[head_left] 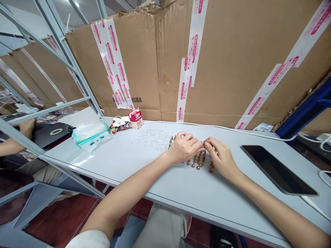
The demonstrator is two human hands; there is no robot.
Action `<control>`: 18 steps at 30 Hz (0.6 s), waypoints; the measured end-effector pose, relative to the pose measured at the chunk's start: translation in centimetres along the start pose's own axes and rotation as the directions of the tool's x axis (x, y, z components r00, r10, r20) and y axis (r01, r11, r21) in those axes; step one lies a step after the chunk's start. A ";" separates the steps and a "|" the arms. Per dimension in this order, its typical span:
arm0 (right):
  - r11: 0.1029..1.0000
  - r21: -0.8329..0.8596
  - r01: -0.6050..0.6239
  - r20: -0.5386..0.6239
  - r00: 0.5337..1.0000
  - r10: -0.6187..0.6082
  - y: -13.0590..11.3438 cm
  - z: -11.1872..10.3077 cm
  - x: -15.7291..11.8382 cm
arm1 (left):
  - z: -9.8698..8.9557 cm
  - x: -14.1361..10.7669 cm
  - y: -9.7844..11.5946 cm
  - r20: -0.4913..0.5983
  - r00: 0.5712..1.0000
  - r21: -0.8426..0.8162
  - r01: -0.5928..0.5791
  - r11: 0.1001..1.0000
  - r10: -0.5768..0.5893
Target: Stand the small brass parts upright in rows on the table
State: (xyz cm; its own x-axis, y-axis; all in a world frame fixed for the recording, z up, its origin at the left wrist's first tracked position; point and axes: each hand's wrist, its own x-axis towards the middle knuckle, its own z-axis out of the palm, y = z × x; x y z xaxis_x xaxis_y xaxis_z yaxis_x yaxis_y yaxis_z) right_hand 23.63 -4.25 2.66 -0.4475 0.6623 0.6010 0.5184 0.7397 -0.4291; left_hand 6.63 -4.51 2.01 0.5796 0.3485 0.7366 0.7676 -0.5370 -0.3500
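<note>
My left hand (185,148) and my right hand (221,156) meet over the middle of the grey table (124,160). Their fingertips are pinched together, and whatever lies between them is too small and covered to make out. Just below and around the fingers, several small copper-coloured stud-like pieces (198,161) hang or lie in short rows. More of these pieces are partly hidden behind my left hand. To the left of the hands, many tiny clear pieces (152,137) are scattered over the tabletop.
A small red-and-white drink carton (136,119) and crumpled wrappers (120,124) stand near the cardboard wall (144,62). An open pack with turquoise edging (90,132) lies far left. A black phone (278,168) with a white cable lies right. Another person's arm (15,141) shows beyond the metal frame.
</note>
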 end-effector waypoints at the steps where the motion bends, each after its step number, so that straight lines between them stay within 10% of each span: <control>1: 1.000 0.026 -0.010 0.016 1.000 0.010 0.0 0.0 0.0 | -0.1 0.0 0.0 0.018 1.000 -0.005 0.001 1.000 -0.001; 18: 0.998 0.041 -0.051 -0.028 0.998 0.052 -0.9 -0.5 0.1 | -0.1 0.2 0.4 0.145 0.987 -0.120 0.088 0.989 -0.070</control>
State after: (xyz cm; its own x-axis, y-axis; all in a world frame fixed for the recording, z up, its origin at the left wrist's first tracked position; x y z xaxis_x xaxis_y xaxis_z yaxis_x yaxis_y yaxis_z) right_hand 23.46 -4.91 3.40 -0.3989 0.6964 0.5966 0.5103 0.7091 -0.4865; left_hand 7.08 -4.74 2.08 0.5583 0.4931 0.6672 0.7771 -0.5925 -0.2124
